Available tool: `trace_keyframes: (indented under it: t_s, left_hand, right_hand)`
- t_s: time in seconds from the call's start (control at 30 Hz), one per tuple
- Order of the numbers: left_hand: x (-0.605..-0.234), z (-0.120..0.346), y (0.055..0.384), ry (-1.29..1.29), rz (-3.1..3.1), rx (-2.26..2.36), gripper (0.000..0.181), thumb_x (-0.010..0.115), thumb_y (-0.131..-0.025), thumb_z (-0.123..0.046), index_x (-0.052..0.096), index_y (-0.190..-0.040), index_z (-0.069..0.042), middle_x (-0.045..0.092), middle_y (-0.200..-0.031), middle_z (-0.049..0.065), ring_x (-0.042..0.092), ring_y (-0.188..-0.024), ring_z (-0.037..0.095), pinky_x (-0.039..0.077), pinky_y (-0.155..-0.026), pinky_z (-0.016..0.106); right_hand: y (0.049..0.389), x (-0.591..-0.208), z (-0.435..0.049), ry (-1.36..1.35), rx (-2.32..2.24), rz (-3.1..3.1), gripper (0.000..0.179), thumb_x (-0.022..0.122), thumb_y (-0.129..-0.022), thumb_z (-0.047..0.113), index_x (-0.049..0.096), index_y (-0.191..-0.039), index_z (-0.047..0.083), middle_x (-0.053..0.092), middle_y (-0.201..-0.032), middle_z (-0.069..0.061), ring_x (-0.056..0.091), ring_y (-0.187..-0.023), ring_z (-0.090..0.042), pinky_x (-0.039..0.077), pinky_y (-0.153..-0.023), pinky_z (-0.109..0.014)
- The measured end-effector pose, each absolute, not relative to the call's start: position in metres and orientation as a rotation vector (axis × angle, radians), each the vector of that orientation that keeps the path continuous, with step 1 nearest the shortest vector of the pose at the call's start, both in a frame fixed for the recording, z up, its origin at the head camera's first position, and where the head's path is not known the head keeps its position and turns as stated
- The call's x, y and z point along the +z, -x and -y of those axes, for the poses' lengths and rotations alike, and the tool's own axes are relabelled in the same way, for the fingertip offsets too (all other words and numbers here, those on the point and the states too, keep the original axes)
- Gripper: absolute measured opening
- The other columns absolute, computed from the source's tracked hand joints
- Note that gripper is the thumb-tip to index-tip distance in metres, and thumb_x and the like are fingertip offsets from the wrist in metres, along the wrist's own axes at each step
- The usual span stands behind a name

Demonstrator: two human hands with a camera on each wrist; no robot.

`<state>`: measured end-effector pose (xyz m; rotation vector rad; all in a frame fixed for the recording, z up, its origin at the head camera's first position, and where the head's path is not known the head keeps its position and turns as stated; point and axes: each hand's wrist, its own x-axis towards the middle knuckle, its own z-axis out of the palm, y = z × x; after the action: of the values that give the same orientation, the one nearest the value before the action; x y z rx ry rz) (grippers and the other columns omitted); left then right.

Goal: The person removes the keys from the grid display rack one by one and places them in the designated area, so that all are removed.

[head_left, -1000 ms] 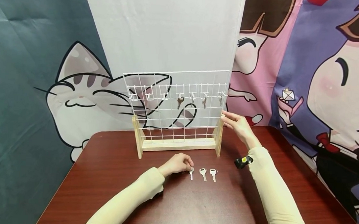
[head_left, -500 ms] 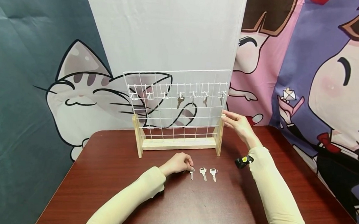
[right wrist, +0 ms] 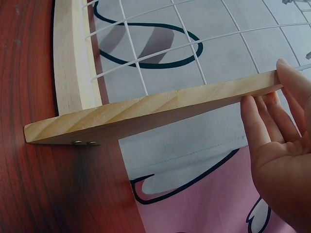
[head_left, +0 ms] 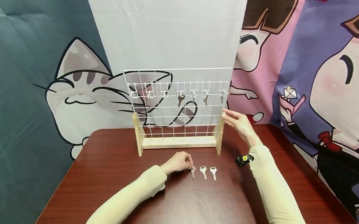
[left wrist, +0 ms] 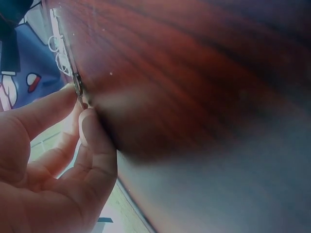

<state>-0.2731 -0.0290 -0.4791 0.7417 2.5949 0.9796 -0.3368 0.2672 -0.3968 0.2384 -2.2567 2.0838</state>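
Observation:
My left hand (head_left: 178,162) pinches the head of a silver key (head_left: 193,173) between thumb and fingers, low at the tabletop; in the left wrist view the key (left wrist: 77,83) shows edge-on at the fingertips. Two more keys lie to its right, a middle key (head_left: 204,172) and a right key (head_left: 214,173), heads toward the rack. My right hand (head_left: 239,124) holds the top of the rack's right wooden upright (head_left: 219,134), thumb on one side and fingers on the other, as the right wrist view shows on the upright (right wrist: 160,104).
A white wire grid rack (head_left: 179,120) on a wooden base (head_left: 179,144) stands at the back of the brown table (head_left: 126,197). Several hooks line its upper part. Keys, including a bronze key (head_left: 181,100), hang from the right-hand hooks; the left hooks (head_left: 149,93) carry none. Printed cloth hangs behind.
The view has tilted down very slightly. Both hands keep their places, the left at the same key and the right on the upright.

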Motion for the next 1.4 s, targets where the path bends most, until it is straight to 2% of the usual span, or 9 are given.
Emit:
trace_keyframes:
  t_s: [0.1, 0.33, 0.57, 0.77, 0.93, 1.13, 1.3, 1.4]
  left_hand:
    - [-0.4783, 0.0283, 0.2731, -0.751, -2.607, 0.958, 0.018, 0.082, -0.082, -0.015, 0.066, -0.076, -0.01, 0.056, -0.062, -0.008, 0.049, -0.058, 0.005, 0.041, -0.057, 0.02]
    - [-0.4752, 0.0305, 0.273, -0.756, -2.583, 0.959, 0.017, 0.082, -0.083, -0.016, 0.066, -0.08, -0.01, 0.057, -0.064, -0.007, 0.05, -0.057, 0.006, 0.043, -0.059, 0.021]
    - [-0.4696, 0.0343, 0.2744, -0.793, -2.5, 0.934, 0.019, 0.082, -0.081, -0.01, 0.069, -0.093, -0.004, 0.058, -0.07, -0.007, 0.052, -0.063, 0.005, 0.043, -0.063, 0.02]
    - [-0.4707, 0.0319, 0.2734, -0.789, -2.541, 0.897, 0.021, 0.084, -0.078, -0.006, 0.068, -0.091, -0.006, 0.057, -0.072, -0.007, 0.05, -0.064, 0.005, 0.043, -0.062, 0.02]
    - [-0.4721, 0.0294, 0.2727, -0.809, -2.556, 0.878, 0.021, 0.085, -0.077, -0.006, 0.067, -0.089, -0.006, 0.056, -0.071, -0.006, 0.05, -0.061, 0.005, 0.043, -0.061, 0.019]
    - [-0.473, 0.0271, 0.2732, -0.827, -2.549, 0.885, 0.023, 0.085, -0.076, -0.005, 0.067, -0.09, -0.005, 0.055, -0.069, -0.006, 0.05, -0.059, 0.005, 0.042, -0.059, 0.019]
    - [-0.4741, 0.026, 0.2726, -0.855, -2.546, 0.86, 0.023, 0.085, -0.076, -0.007, 0.067, -0.09, -0.006, 0.054, -0.069, -0.007, 0.049, -0.06, 0.005, 0.042, -0.06, 0.02]
    - [-0.4741, 0.0258, 0.2723, -0.853, -2.544, 0.856, 0.023, 0.085, -0.077, -0.007, 0.067, -0.09, -0.006, 0.054, -0.07, -0.007, 0.049, -0.06, 0.005, 0.042, -0.061, 0.02]
  right_hand:
    - [0.3364, -0.3958, -0.2668, -0.242, 2.082, 2.26, 0.063, 0.071, -0.097, 0.025, 0.046, -0.148, -0.002, 0.051, -0.146, -0.019, 0.062, -0.111, -0.002, 0.049, -0.099, -0.023]
    - [0.3361, -0.3946, -0.2668, -0.257, 2.072, 2.276, 0.064, 0.07, -0.097, 0.026, 0.044, -0.149, -0.002, 0.05, -0.148, -0.017, 0.06, -0.116, -0.003, 0.048, -0.101, -0.023]
    - [0.3356, -0.3942, -0.2676, -0.239, 2.106, 2.247, 0.062, 0.071, -0.096, 0.025, 0.048, -0.148, 0.0, 0.054, -0.145, -0.015, 0.061, -0.113, -0.002, 0.045, -0.106, -0.031]
    - [0.3371, -0.3948, -0.2684, -0.256, 2.095, 2.255, 0.063, 0.072, -0.096, 0.025, 0.047, -0.148, -0.001, 0.059, -0.14, -0.009, 0.062, -0.113, -0.003, 0.044, -0.108, -0.035]
    - [0.339, -0.3953, -0.2686, -0.26, 2.114, 2.24, 0.062, 0.072, -0.096, 0.023, 0.047, -0.147, -0.002, 0.055, -0.144, -0.017, 0.062, -0.112, -0.003, 0.046, -0.104, -0.029]
    - [0.3392, -0.3947, -0.2689, -0.272, 2.141, 2.213, 0.062, 0.071, -0.096, 0.021, 0.046, -0.147, -0.004, 0.064, -0.133, -0.004, 0.063, -0.11, -0.003, 0.05, -0.096, -0.02]
    - [0.338, -0.3954, -0.2686, -0.273, 2.144, 2.21, 0.062, 0.071, -0.096, 0.02, 0.045, -0.147, -0.004, 0.059, -0.14, -0.012, 0.063, -0.109, -0.002, 0.05, -0.095, -0.019]
    - [0.3377, -0.3962, -0.2684, -0.281, 2.138, 2.212, 0.061, 0.07, -0.097, 0.019, 0.045, -0.147, -0.005, 0.061, -0.138, -0.009, 0.063, -0.11, -0.003, 0.05, -0.096, -0.02]
